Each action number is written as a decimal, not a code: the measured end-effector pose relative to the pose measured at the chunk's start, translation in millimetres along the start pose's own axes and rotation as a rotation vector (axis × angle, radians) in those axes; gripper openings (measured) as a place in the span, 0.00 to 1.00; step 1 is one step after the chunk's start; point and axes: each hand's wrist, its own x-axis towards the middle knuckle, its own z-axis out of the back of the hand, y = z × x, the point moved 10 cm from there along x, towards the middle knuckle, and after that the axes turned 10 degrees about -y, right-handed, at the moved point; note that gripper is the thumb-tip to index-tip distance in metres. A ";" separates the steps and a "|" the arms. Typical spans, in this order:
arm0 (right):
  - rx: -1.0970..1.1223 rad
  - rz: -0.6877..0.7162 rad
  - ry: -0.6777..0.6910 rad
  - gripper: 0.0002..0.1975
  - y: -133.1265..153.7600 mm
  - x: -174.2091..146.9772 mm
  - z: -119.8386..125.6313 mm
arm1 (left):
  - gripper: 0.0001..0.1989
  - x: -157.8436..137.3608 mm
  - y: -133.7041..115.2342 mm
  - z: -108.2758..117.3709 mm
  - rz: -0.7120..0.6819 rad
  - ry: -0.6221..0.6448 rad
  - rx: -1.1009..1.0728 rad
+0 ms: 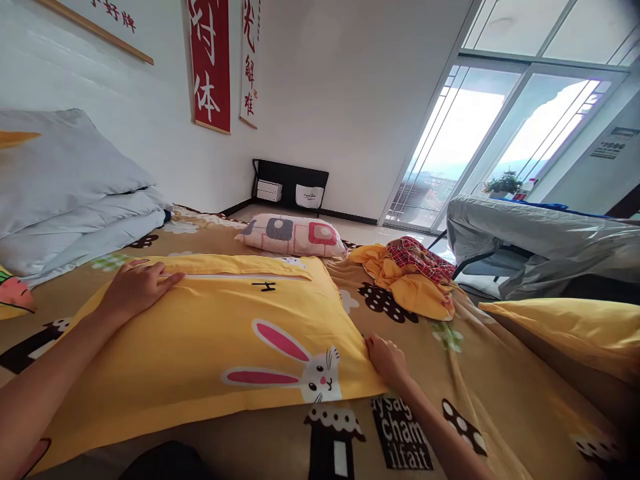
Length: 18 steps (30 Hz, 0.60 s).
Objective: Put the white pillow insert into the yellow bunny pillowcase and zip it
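Yellow pillowcase (200, 347) already spread on bed (490, 393), rabbit print (320, 380) up; wrinkles remain near zip (240, 276). Right hand (389, 360): fingers clenched on side edge. Left hand (133, 285) by zip; its grip, zip's closure hard to tell.

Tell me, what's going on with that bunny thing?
Somebody has both hands on a yellow pillow cover lying on a brown patterned sheet. The left hand touches it by one end of a white strip, and the right hand grips the side edge near the bunny's face. Beyond it lie a pink patterned pillow and a red checked cloth.
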 end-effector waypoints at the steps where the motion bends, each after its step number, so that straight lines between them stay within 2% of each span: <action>1: 0.004 -0.001 -0.037 0.13 5.6 9.1 13.5 | 0.24 -1.1 5.1 2.8 0.009 -0.023 0.005; 3: 0.024 0.011 -0.136 0.15 28.5 27.6 43.4 | 0.22 -1.0 7.0 6.1 0.026 -0.052 -0.002; 5: 0.093 0.073 -0.263 0.20 70.8 35.5 70.2 | 0.20 2.5 1.9 5.7 0.047 -0.050 -0.008; 7: 0.241 0.216 -0.396 0.23 130.2 21.0 86.0 | 0.21 7.9 -2.0 0.5 0.084 -0.013 -0.039; 9: 0.403 0.443 -0.434 0.24 196.2 -17.5 83.2 | 0.22 12.9 1.9 -8.4 0.139 0.040 -0.090; 11: 0.424 0.707 -0.374 0.29 253.1 -70.7 66.9 | 0.24 15.6 14.3 -18.7 0.209 0.094 -0.141; 13: 0.450 0.959 -0.292 0.33 287.4 -125.9 56.5 | 0.25 16.2 25.0 -26.5 0.251 0.141 -0.192; 16: 0.531 1.229 -0.127 0.34 303.0 -183.8 60.1 | 0.25 16.3 18.6 -22.4 0.228 0.148 -0.154; 18: 0.613 1.271 0.013 0.32 305.1 -196.3 68.9 | 0.24 17.1 -6.9 -0.6 0.173 0.007 -0.061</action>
